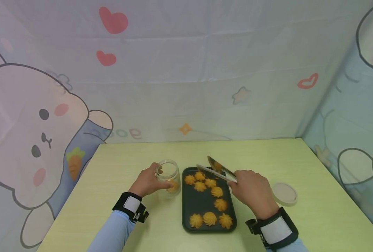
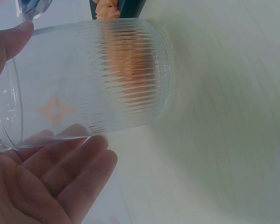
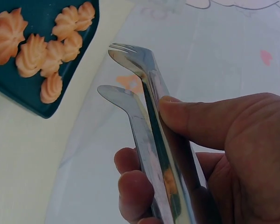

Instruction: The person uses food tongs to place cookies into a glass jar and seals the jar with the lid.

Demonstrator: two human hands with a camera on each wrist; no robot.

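Note:
My left hand (image 1: pixel 150 182) holds a clear glass jar (image 1: pixel 168 170) around its side, thumb toward the front. The jar is lidless and upright on the table, with yellow-orange piped cookie (image 1: pixel 173 187) at its bottom; ribbed glass (image 2: pixel 130 70) blurs it in the left wrist view. Metal tongs (image 3: pixel 151 93) are gripped in my right hand (image 1: pixel 252 189), thumb on one arm and fingers on the other. Their tips are spread apart with nothing between them, above the far part of a dark green tray (image 1: pixel 199 203). Several swirled cookies (image 1: pixel 217 191) lie on that tray.
A round whitish lid (image 1: pixel 284 194) lies on the pale yellow table (image 1: pixel 136 154), to the right of my right hand. Behind the table hangs a printed cloth backdrop (image 1: pixel 174 105), which also covers both sides.

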